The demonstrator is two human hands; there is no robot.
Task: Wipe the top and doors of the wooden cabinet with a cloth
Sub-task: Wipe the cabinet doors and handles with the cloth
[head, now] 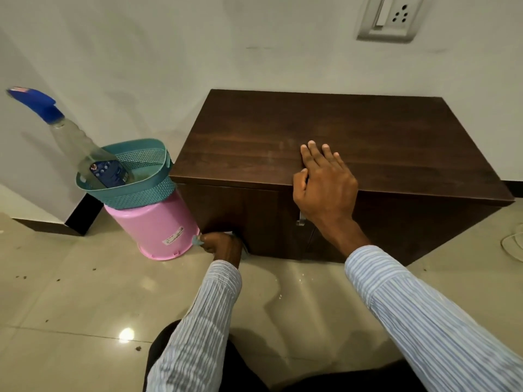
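Observation:
A low dark wooden cabinet (368, 142) stands against the white wall, its two doors shut, with a metal handle (301, 219) showing between them. My right hand (325, 188) lies flat on the front edge of the cabinet top, fingers spread, holding nothing. My left hand (223, 246) is down at the bottom left corner of the left door, closed on a pale blue cloth (197, 240). Only small bits of the cloth poke out beside the fingers; the rest is hidden by the hand.
Left of the cabinet an upturned pink bucket (158, 227) carries a teal basket (147, 190) with a spray bottle (85, 148) leaning out of it. A wall socket (392, 17) is above. A white cord (512, 244) lies on the tiled floor at the right.

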